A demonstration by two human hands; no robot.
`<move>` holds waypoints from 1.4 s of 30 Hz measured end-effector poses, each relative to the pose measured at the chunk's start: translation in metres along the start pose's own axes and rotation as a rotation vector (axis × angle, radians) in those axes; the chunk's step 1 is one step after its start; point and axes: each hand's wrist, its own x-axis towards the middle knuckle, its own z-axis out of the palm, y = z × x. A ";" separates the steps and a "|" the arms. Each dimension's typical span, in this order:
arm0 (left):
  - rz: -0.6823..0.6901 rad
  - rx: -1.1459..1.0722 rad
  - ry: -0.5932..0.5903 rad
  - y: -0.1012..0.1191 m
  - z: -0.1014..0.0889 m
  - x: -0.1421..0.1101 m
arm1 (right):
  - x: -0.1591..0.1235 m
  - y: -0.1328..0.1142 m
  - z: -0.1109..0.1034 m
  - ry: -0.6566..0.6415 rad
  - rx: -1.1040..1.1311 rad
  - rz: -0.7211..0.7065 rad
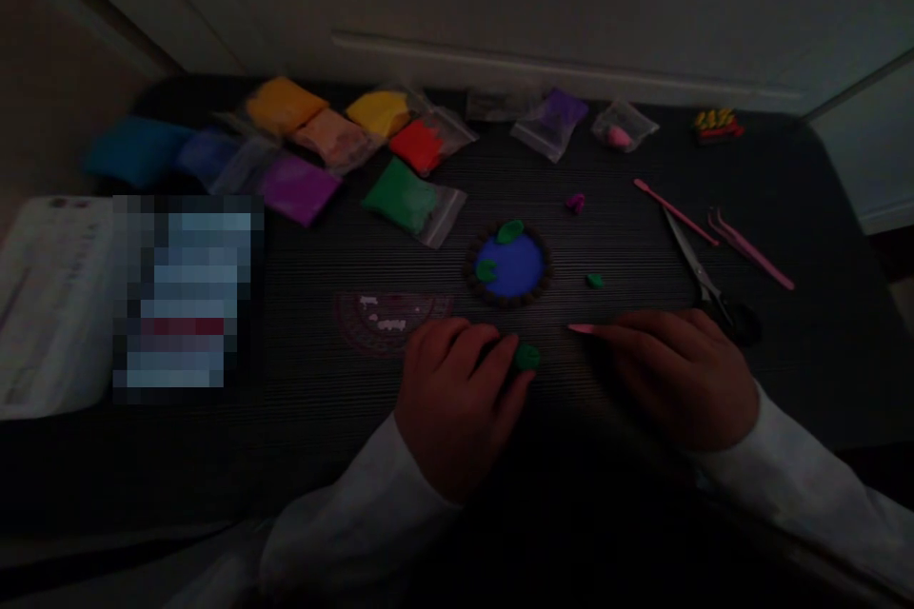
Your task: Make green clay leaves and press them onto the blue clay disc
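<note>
My left hand (464,390) pinches a small rounded piece of green clay (527,358) between thumb and forefinger, just above the dark table. In my right hand (682,376) is a pink clay-modelling tool (581,329), its pointed tip turned left toward the green clay but apart from it. Beyond both hands lies a clay pond (518,278), a blue oval ringed by brown balls. Two green clay leaves rest on it, one at the top (509,231) and a notched one at the left (486,271). A small green clay scrap (594,281) lies to the right of the pond.
Bags of coloured clay, including a green one (404,198), line the back. A clear protractor (392,322) touches my left hand's side. Scissors (704,276), pink tweezers (753,250) and a pink stick (675,209) lie right. A blurred-out screen (189,295) stands left beside a white container (53,304).
</note>
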 end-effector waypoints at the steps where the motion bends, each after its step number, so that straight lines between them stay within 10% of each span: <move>1: -0.005 0.007 -0.005 0.001 0.000 0.001 | -0.001 0.000 0.001 -0.004 -0.001 -0.001; 42: 0.045 -0.006 0.024 0.004 0.001 0.001 | 0.040 -0.019 -0.014 -0.114 -0.105 -0.329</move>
